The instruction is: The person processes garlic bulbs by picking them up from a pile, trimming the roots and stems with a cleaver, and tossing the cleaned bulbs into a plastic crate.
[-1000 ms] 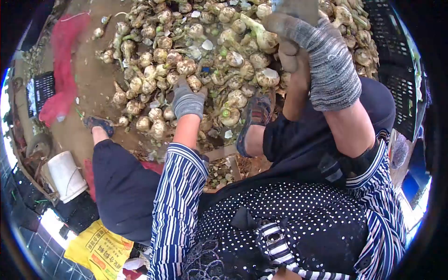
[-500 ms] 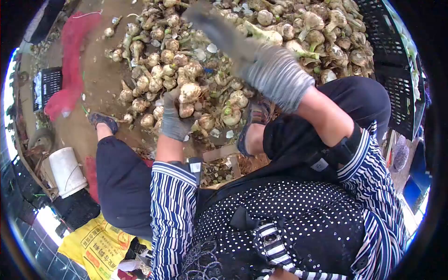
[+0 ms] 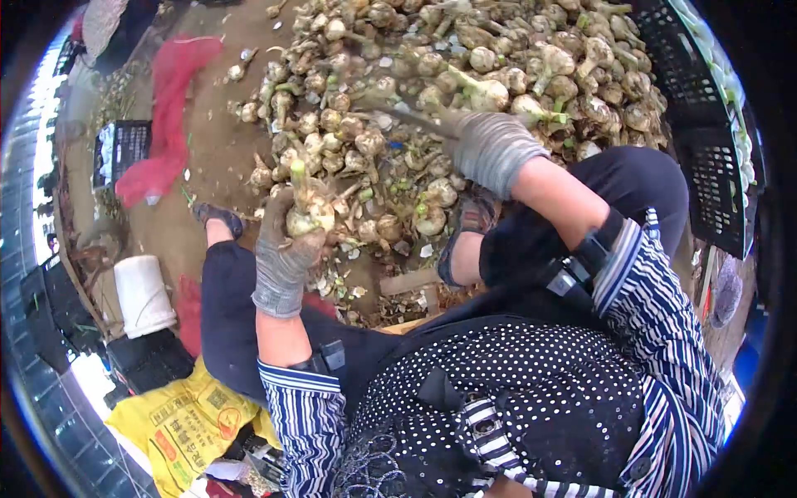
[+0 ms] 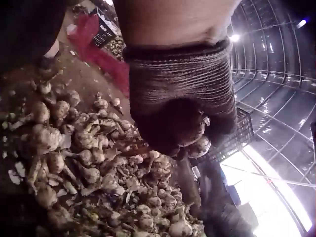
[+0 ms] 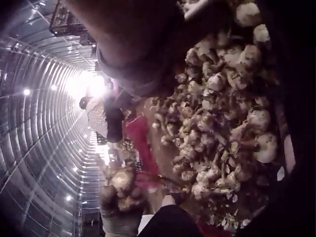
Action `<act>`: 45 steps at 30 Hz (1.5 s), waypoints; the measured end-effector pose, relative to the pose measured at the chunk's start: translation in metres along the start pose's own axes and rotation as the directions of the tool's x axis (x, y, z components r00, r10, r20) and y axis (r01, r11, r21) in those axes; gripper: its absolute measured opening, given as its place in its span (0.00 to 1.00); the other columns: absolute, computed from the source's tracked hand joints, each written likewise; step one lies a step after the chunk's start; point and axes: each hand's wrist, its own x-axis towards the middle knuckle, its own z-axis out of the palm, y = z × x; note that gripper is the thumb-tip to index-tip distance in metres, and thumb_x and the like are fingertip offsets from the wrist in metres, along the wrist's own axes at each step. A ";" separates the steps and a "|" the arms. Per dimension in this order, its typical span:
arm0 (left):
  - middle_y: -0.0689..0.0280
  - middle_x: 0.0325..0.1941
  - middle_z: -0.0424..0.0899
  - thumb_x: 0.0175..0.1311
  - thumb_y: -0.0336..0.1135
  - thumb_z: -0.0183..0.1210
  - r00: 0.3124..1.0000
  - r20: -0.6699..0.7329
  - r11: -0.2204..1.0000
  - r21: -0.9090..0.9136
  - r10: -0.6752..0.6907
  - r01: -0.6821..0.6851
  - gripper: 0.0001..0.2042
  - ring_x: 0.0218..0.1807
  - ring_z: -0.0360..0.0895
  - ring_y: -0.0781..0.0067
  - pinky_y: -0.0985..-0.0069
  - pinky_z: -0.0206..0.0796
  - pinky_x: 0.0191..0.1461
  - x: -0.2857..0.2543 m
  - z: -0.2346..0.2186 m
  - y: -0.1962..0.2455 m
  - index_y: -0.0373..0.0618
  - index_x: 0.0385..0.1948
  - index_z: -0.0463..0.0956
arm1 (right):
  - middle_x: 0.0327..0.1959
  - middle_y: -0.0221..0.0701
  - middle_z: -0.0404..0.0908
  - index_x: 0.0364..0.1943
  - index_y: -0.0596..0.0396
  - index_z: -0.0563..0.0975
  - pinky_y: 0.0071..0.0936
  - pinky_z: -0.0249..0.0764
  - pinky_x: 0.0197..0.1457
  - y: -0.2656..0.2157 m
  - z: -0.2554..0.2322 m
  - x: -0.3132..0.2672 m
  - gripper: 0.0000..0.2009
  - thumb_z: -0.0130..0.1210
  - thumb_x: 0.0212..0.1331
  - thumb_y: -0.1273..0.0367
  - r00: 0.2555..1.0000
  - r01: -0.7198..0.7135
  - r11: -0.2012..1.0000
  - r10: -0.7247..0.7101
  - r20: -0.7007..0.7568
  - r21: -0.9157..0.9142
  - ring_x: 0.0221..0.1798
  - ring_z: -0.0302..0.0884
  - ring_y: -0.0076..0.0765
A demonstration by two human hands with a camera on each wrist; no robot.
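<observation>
In the head view my left hand (image 3: 281,264), in a grey knit glove, holds a garlic bulb (image 3: 311,217) with a short green stem pointing up. The same garlic shows pale between the fingers in the left wrist view, where the glove (image 4: 182,74) hides most of it. From the right wrist, the left hand (image 5: 121,219) appears with bulbs at its fingers. My gloved right hand (image 3: 496,151) grips a knife, its slim dark blade (image 3: 407,119) pointing left over the garlic pile (image 3: 365,75). The knife's handle is hidden in the glove.
Black plastic crates (image 3: 706,158) stand at the right of the pile. To the left lie a red mesh bag (image 3: 174,108) and a small dark crate (image 3: 124,149). A white bucket (image 3: 143,295) and a yellow sack (image 3: 187,427) are beside my left leg.
The left hand has lifted garlic from the pile and drawn it back towards the left leg. The right hand has swung left and down from the pile's right side with the knife.
</observation>
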 end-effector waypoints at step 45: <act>0.43 0.61 0.61 0.66 0.54 0.34 0.943 0.261 0.858 -0.413 -0.209 0.305 0.33 0.62 0.63 0.53 0.63 0.62 0.63 -0.011 0.025 0.000 0.29 0.60 0.51 | 0.24 0.36 0.77 0.33 0.51 0.75 0.41 0.74 0.31 -0.038 0.024 -0.019 0.08 0.50 0.51 0.65 0.659 0.647 0.715 -0.699 -0.278 -0.264 0.30 0.80 0.45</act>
